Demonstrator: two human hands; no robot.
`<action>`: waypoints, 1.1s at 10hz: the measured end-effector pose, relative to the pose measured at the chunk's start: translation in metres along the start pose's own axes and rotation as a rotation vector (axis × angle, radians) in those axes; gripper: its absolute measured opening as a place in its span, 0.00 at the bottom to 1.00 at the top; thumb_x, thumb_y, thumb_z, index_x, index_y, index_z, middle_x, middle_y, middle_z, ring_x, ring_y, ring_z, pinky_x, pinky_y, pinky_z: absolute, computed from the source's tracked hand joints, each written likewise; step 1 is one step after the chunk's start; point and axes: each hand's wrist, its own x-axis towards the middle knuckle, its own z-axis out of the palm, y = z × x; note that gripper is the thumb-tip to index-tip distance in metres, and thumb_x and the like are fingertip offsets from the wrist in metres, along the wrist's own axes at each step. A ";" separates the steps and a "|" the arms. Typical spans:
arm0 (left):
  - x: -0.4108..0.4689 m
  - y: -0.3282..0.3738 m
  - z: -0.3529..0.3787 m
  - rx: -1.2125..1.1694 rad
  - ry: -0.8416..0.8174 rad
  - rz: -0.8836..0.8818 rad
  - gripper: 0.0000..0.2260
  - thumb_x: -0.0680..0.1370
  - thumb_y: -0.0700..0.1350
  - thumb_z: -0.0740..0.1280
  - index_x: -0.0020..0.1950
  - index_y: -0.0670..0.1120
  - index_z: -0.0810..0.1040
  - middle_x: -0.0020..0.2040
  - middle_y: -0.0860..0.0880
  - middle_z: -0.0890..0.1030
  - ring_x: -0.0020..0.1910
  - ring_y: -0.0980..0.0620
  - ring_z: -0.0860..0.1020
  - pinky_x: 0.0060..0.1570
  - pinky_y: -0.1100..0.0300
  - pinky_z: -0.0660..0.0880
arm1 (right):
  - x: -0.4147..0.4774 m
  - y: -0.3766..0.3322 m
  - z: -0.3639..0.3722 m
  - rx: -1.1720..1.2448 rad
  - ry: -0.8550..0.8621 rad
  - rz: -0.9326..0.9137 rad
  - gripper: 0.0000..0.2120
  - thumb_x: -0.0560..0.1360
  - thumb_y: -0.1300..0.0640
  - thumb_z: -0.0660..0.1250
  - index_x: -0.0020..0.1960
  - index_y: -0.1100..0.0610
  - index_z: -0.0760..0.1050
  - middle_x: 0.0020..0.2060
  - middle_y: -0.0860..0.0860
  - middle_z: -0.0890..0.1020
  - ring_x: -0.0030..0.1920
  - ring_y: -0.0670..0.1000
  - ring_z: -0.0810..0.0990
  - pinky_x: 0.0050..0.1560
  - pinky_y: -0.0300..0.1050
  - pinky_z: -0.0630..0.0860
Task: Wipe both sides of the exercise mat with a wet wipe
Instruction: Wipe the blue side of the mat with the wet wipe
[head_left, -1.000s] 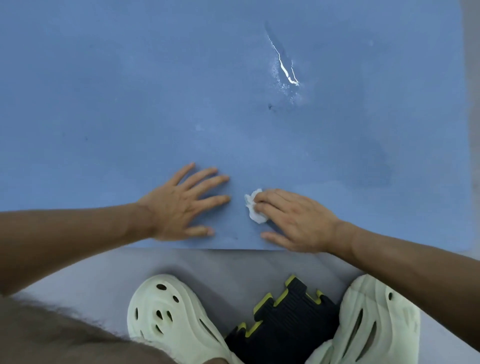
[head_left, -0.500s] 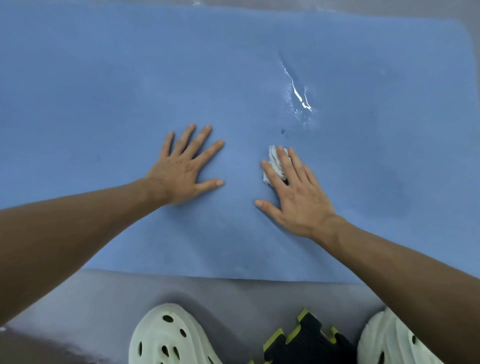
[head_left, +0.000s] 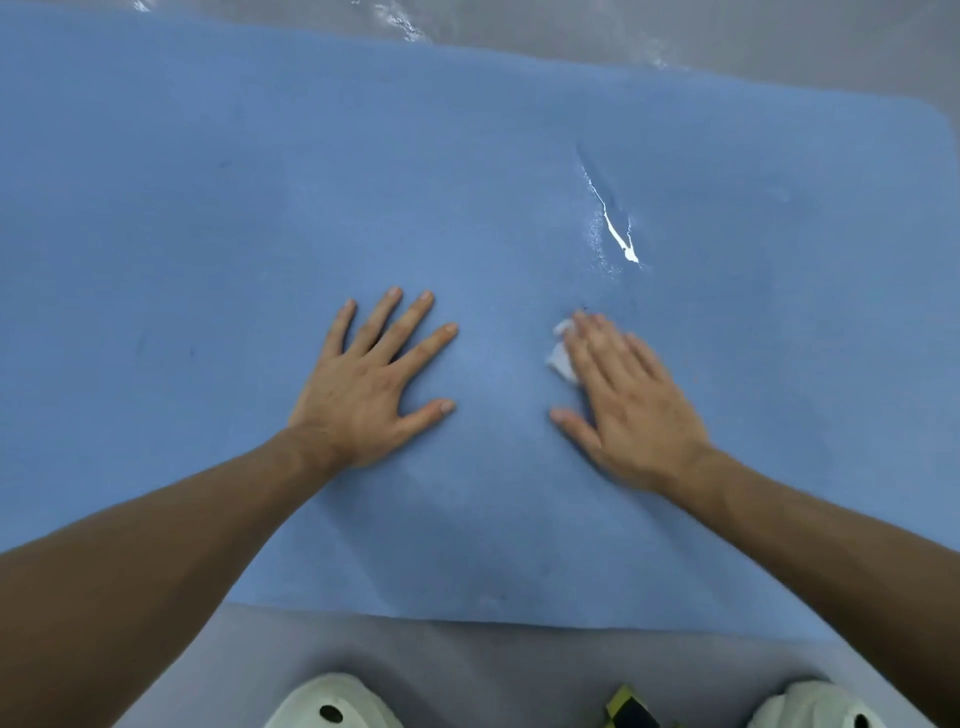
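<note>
The blue exercise mat (head_left: 218, 218) lies flat on a grey floor (head_left: 467, 660), filling most of the view; its near edge runs just ahead of the person's shoes and its far right corner is rounded. The left hand (head_left: 371, 384) rests palm down on the mat toward the middle, fingers spread and straight, grasping nothing. Just beside it, the right hand (head_left: 626, 400) presses a crumpled white wet wipe (head_left: 560, 356) against the mat under its straight fingers; the wipe shows at the left side of the index finger. Beyond the right hand, toward the far edge, a thin white tear (head_left: 618, 236) cuts the mat surface. Two pale foam clogs (head_left: 332, 704) stand on the floor at the near edge, with a black-and-yellow object (head_left: 631, 712) between them.
</note>
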 end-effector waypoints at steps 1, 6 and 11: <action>0.000 -0.001 -0.001 -0.003 -0.010 0.004 0.34 0.81 0.70 0.52 0.84 0.58 0.54 0.85 0.52 0.50 0.84 0.46 0.48 0.79 0.36 0.48 | 0.047 0.034 -0.002 0.044 0.048 0.292 0.41 0.81 0.32 0.49 0.84 0.60 0.54 0.83 0.57 0.58 0.82 0.57 0.56 0.80 0.54 0.52; 0.000 -0.001 -0.001 0.008 -0.015 0.000 0.33 0.81 0.70 0.52 0.84 0.59 0.55 0.85 0.52 0.50 0.84 0.47 0.47 0.79 0.36 0.49 | 0.017 -0.017 -0.010 0.050 -0.051 -0.171 0.40 0.84 0.35 0.51 0.84 0.61 0.49 0.84 0.55 0.52 0.84 0.53 0.47 0.83 0.52 0.49; 0.001 -0.003 -0.001 -0.008 -0.028 0.000 0.33 0.82 0.69 0.53 0.84 0.59 0.55 0.85 0.52 0.49 0.84 0.47 0.47 0.79 0.36 0.50 | 0.124 0.055 -0.009 0.308 0.074 0.505 0.42 0.82 0.33 0.48 0.80 0.66 0.58 0.82 0.61 0.57 0.82 0.60 0.54 0.81 0.57 0.53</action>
